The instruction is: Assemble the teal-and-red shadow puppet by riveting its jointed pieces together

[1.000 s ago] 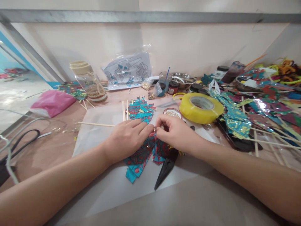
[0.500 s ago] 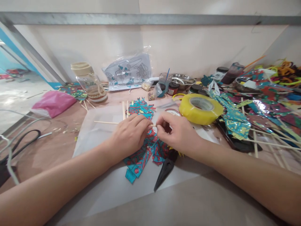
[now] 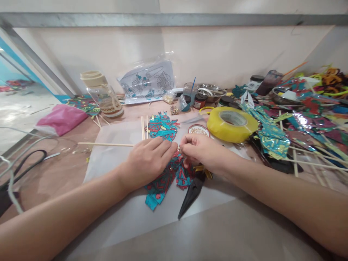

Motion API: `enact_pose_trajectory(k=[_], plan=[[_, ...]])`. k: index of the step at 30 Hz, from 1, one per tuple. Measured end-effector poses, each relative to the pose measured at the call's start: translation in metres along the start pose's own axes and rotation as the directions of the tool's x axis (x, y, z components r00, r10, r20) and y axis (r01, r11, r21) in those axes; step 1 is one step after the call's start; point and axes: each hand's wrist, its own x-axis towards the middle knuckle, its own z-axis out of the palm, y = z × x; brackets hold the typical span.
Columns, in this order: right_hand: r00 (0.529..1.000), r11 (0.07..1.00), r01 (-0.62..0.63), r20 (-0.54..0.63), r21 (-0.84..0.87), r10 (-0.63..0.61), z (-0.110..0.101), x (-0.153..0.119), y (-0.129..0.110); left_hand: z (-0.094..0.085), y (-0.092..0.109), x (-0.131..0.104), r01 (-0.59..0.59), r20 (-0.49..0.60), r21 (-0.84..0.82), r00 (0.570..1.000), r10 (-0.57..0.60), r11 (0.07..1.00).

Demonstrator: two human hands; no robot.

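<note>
Crosswise at left, a thin wooden stick runs to the palm-down left hand, whose fingers lie together, their grip hidden, while teal-and-red cut-out pieces show beyond and below it on a whitish sheet. Just beside it, the right hand pinches narrowly, anything between its fingertips too small to tell. Likely light, stiff and snappable, the stick is best held near its right end; the pieces, apparently thin and bendable, want a gentle, flat press.

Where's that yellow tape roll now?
In the head view, the yellow tape roll sits right of centre, beyond the right hand, beside the red-rimmed dish.
</note>
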Motion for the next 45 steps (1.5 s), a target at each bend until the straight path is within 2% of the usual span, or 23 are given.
enact_pose_trajectory(k=[2, 5, 10, 13, 15, 16, 19, 23, 28, 32, 38, 42, 45], plan=[[0.997, 0.992, -0.049, 0.066, 0.113, 0.042, -0.002, 0.002, 0.000, -0.002, 0.000, 0.001, -0.015, -0.013, 0.025, 1.000, 0.015, 1.000], [0.992, 0.987, -0.089, 0.106, 0.136, 0.074, -0.006, 0.002, -0.002, 0.000, -0.001, 0.000, 0.004, -0.015, -0.008, 1.000, -0.004, 1.000], [0.996, 1.000, 0.003, 0.084, -0.014, -0.001, -0.013, 0.003, -0.005, 0.011, -0.003, -0.003, 0.140, 0.020, -0.124, 0.990, -0.139, 0.982], [0.997, 0.988, 0.080, 0.033, -0.132, -0.077, -0.016, 0.003, -0.006, 0.016, -0.003, -0.002, 0.225, -0.010, -0.203, 0.973, -0.232, 0.953], [0.975, 0.944, 0.189, -0.063, -0.270, -0.213, -0.016, 0.002, -0.005, 0.016, -0.003, -0.001, 0.270, -0.012, -0.243, 0.959, -0.282, 0.932], [0.948, 0.898, 0.252, -0.096, -0.359, -0.305, -0.015, 0.001, -0.004, 0.017, -0.003, -0.001, 0.288, 0.000, -0.255, 0.955, -0.298, 0.923], [0.856, 0.733, 0.386, -0.079, -0.560, -0.511, -0.011, -0.002, -0.001, 0.016, -0.003, 0.000, 0.308, 0.024, -0.274, 0.949, -0.314, 0.911], [0.810, 0.624, 0.435, -0.021, -0.649, -0.586, -0.008, -0.005, 0.003, 0.017, -0.002, -0.001, 0.290, 0.015, -0.276, 0.955, -0.298, 0.916], [0.803, 0.595, 0.422, -0.023, -0.684, -0.595, -0.007, -0.006, 0.004, 0.017, -0.001, -0.001, 0.271, 0.040, -0.265, 0.962, -0.271, 0.925], [0.828, 0.635, 0.396, -0.041, -0.663, -0.560, -0.006, -0.007, 0.004, 0.015, -0.002, 0.000, 0.205, 0.006, -0.258, 0.977, -0.211, 0.944], [0.898, 0.780, 0.332, -0.074, -0.531, -0.433, -0.003, -0.007, 0.001, 0.014, -0.002, -0.001, 0.144, -0.018, -0.245, 0.988, -0.153, 0.959], [0.957, 0.910, 0.251, -0.059, -0.331, -0.285, -0.004, -0.004, 0.000, 0.012, -0.003, -0.002, 0.105, -0.002, -0.214, 0.994, -0.108, 0.971], [0.992, 0.977, 0.124, -0.005, -0.174, -0.126, -0.004, -0.002, -0.001, 0.008, -0.003, -0.001, 0.072, 0.040, -0.171, 0.997, -0.066, 0.983]])
